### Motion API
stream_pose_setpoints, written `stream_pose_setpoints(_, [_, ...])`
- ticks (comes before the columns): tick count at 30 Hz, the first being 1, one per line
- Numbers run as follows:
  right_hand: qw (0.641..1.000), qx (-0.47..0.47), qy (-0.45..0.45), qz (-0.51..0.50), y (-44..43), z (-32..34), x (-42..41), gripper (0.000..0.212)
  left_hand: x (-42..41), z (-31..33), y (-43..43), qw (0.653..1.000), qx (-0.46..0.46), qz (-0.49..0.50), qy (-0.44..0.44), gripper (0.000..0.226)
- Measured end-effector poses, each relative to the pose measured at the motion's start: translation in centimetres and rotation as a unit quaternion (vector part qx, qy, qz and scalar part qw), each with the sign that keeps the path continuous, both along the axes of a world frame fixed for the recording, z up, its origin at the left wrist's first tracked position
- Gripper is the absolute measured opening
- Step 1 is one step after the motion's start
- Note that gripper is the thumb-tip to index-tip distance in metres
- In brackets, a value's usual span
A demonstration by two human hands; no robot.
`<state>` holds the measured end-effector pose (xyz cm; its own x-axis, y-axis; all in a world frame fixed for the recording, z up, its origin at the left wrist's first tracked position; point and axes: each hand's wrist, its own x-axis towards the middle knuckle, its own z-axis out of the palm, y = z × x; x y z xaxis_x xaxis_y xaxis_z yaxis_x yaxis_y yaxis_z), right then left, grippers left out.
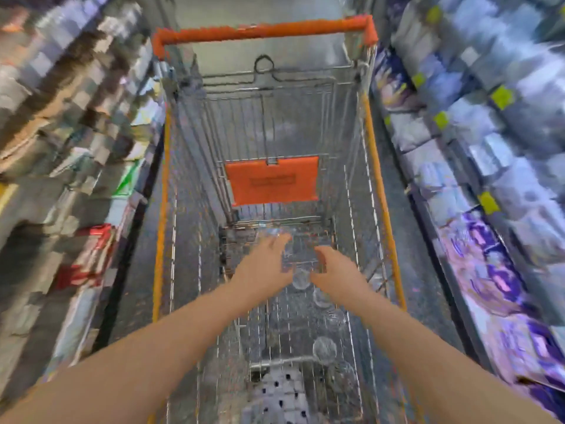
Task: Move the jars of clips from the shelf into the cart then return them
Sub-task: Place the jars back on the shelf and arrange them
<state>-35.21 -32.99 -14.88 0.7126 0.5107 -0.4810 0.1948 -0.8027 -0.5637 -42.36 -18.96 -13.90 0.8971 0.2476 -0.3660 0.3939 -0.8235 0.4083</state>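
The frame is blurred by motion. A wire shopping cart with an orange handle fills the middle. Both my arms reach down into its basket. A clear jar sits between my left hand and my right hand, one palm pressed on each side of it. Several more clear jars lie on the cart floor below my hands, among them one just under my wrists and one nearer to me. The clips inside are too blurred to make out.
An orange child-seat flap hangs at the cart's far end. Packed store shelves line both sides: mixed boxes on the left, white and purple packs on the right. The aisle leaves narrow floor strips beside the cart.
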Motion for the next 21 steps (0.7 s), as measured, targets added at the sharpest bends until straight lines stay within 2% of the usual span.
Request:
stream_pose_setpoints(4, [0.99,-0.045,0.014,-0.132,1.2,-10.9,0.9,0.049,3.8,-10.2,0.9,0.999,0.001,-0.025,0.04,0.08])
stream_pose_setpoints(7, [0.984,-0.107,-0.013,-0.138,1.5,-15.8,0.4,0.054,5.1,-16.1,1.9,0.996,-0.003,-0.038,0.085,0.09])
stream_pose_setpoints(10, [0.981,-0.106,0.01,-0.162,1.6,-19.3,1.0,0.069,6.5,-21.1,2.7,0.992,0.009,-0.06,0.112,0.095])
stream_pose_setpoints(16, [0.973,-0.173,0.016,-0.153,0.3,-24.0,0.5,0.084,7.2,-27.8,2.4,0.98,-0.007,-0.158,0.124,0.103])
stream_pose_setpoints(19, [0.963,-0.185,0.027,-0.192,0.0,-25.5,0.1,0.091,7.8,-28.8,1.3,0.967,0.032,-0.225,0.116,0.1])
stream_pose_setpoints(21, [0.962,-0.191,0.021,-0.194,0.0,-26.4,0.1,0.09,8.3,-29.7,0.8,0.965,0.045,-0.231,0.115,0.094])
